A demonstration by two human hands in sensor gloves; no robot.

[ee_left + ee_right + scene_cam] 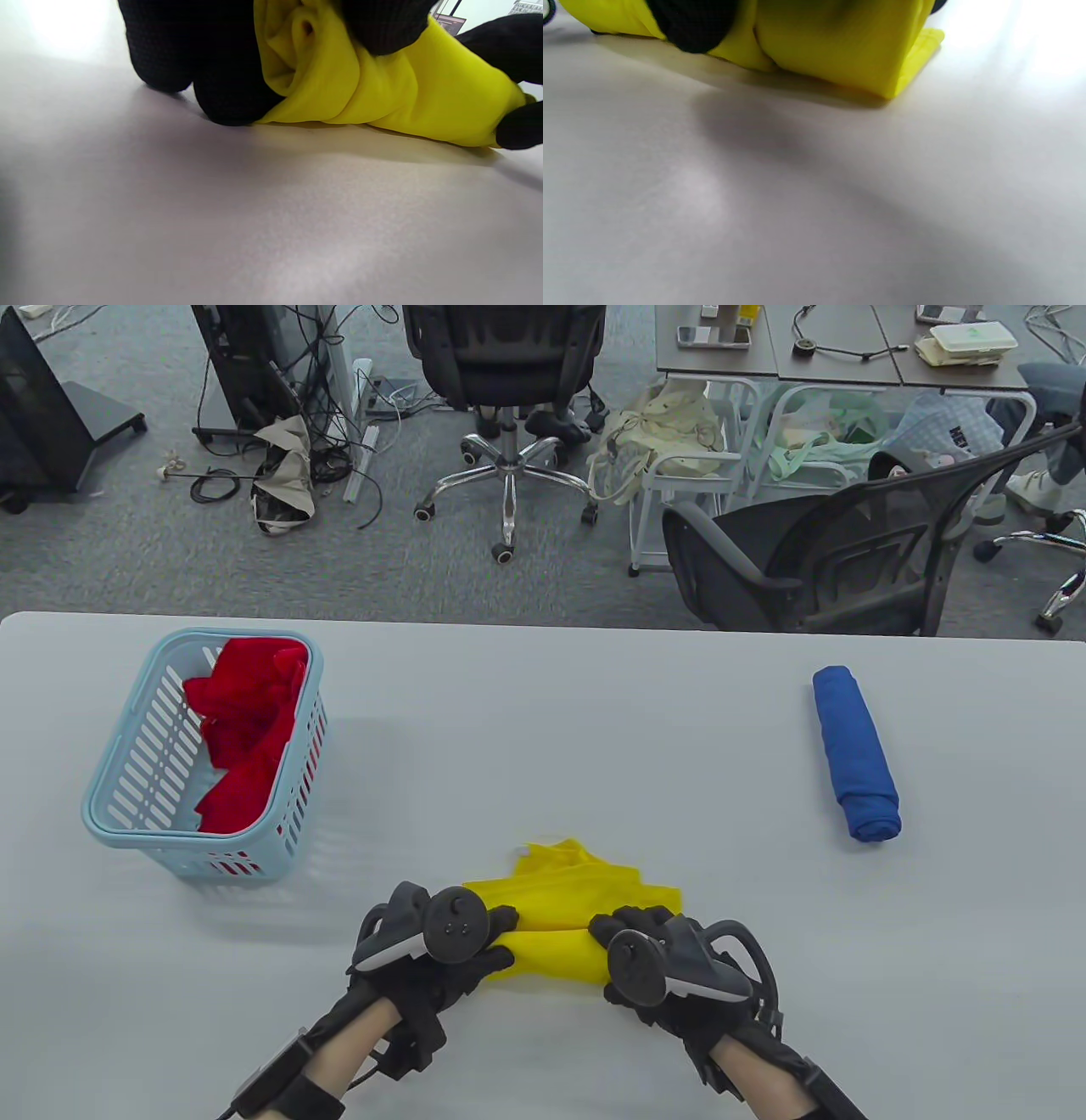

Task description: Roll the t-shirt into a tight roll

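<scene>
A yellow t-shirt (pixel 564 908) lies partly rolled near the table's front edge, with its unrolled part spread flat beyond the roll. My left hand (pixel 475 942) grips the roll's left end; the left wrist view shows the spiral of the yellow t-shirt (pixel 339 80) under my fingers (pixel 229 84). My right hand (pixel 632 946) grips the roll's right end; in the right wrist view the yellow t-shirt (pixel 831 46) sits on the table with a finger (pixel 691 25) over it.
A light blue basket (pixel 127 780) with red cloth (pixel 246 729) stands at the left. A rolled blue shirt (pixel 855 751) lies at the right. Office chairs and desks stand on the floor beyond the table's far edge.
</scene>
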